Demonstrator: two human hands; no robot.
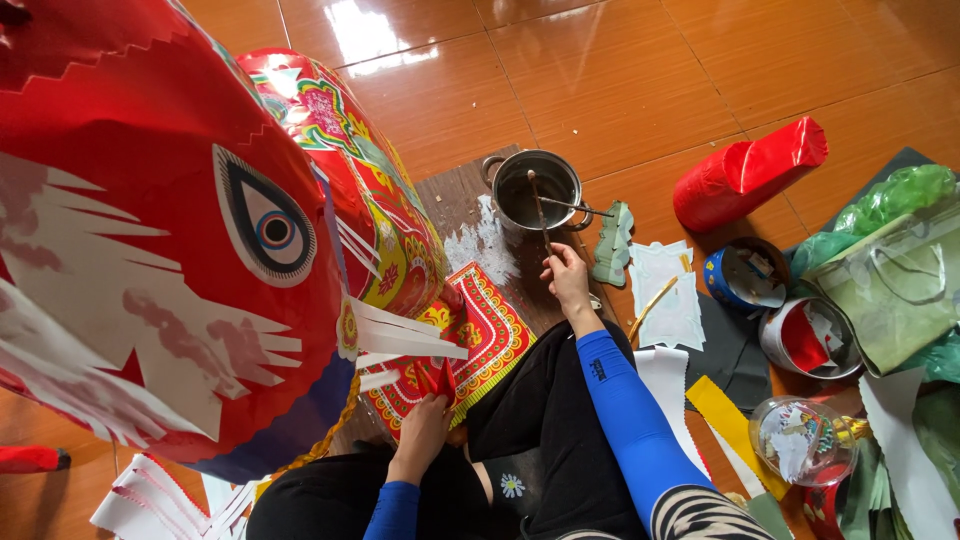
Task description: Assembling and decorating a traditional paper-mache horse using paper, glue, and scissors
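A big red paper lion head (150, 250) with a painted eye fills the left of the head view. My left hand (424, 425) holds the edge of a red and yellow patterned paper trim (480, 340) lying under the head's white paper strips. My right hand (565, 278) grips a thin stick brush (538, 205) whose tip dips into a small metal pot (535, 188). The pot stands on a dark wooden board (465, 215) smeared with white paste. Both my forearms wear blue sleeves.
On the brown tiled floor to the right lie a red paper roll (750, 170), open tins (745, 275) with scraps, a clear jar (805, 440), green plastic bags (890, 260), and white and yellow paper cut-outs (670, 300). White fringe (160, 500) lies bottom left.
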